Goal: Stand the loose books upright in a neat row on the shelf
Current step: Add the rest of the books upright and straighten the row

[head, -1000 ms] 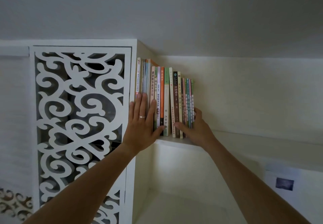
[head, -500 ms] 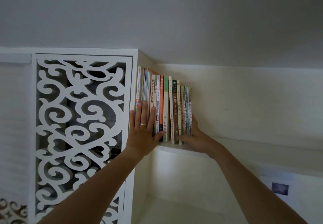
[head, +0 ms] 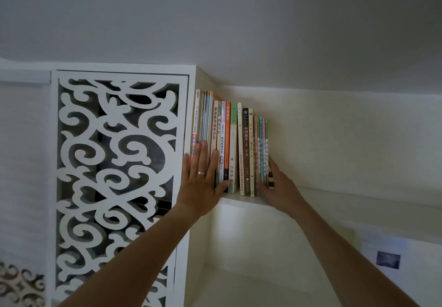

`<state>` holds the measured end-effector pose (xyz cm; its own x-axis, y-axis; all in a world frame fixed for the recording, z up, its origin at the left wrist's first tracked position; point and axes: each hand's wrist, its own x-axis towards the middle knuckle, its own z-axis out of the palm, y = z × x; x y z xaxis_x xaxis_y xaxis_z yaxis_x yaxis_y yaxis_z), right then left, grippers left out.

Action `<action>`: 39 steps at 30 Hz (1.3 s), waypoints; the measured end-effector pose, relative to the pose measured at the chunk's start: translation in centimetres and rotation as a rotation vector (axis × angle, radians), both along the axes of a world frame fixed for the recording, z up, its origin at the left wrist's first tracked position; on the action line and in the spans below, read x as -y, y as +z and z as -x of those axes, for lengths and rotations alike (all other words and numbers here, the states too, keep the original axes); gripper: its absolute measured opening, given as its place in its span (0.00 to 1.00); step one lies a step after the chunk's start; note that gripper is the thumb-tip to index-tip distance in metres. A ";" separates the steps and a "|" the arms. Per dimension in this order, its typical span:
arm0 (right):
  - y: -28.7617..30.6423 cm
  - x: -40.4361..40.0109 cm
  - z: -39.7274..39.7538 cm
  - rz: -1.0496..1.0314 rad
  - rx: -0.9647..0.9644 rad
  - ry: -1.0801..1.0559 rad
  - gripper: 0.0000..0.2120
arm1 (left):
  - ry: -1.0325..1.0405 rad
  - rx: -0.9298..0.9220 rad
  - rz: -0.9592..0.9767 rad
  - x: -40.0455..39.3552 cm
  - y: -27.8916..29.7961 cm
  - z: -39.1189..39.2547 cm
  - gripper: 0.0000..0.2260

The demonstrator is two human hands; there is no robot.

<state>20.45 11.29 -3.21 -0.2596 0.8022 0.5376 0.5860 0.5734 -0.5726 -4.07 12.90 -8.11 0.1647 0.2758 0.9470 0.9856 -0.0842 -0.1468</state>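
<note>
Several books [head: 233, 144] stand upright in a tight row at the left end of a white shelf [head: 334, 197], against the cabinet's side. My left hand [head: 203, 177], a ring on one finger, lies flat with straight fingers on the spines of the leftmost books, thumb stretched under the middle ones. My right hand [head: 278, 187] presses against the right end of the row, fingers along the last thin book's cover, partly hidden behind it.
A white cabinet door with a carved scroll pattern [head: 117, 170] fills the left. The shelf runs on to the right with nothing on it. Below it lies a recessed niche [head: 251, 270]. The ceiling hangs close above the books.
Both hands stay on the row; the right hand has slid a little further round its right end. The camera has tilted up slightly, so the books sit lower in view.
</note>
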 end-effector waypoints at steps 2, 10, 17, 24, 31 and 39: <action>-0.1 -0.1 0.3 -0.034 0.016 -0.027 0.39 | 0.001 0.001 -0.007 0.0 0.0 0.0 0.37; -0.7 -1.4 0.9 0.029 -0.039 0.007 0.50 | 0.003 0.009 -0.029 0.0 -0.1 -0.2 0.36; -1.5 -1.4 1.4 -0.025 0.022 -0.143 0.63 | 0.005 0.007 -0.049 0.0 -0.4 -0.3 0.35; -1.1 -0.9 1.3 -0.027 0.062 -0.147 0.62 | 0.000 0.007 -0.042 -0.2 -0.4 -0.2 0.34; -0.7 -0.2 1.5 0.003 0.075 -0.168 0.64 | 0.017 0.019 -0.015 -0.4 -0.3 -0.2 0.34; -0.6 0.2 1.4 -0.001 0.099 -0.195 0.62 | 0.058 0.015 0.135 1.8 0.3 -0.4 0.35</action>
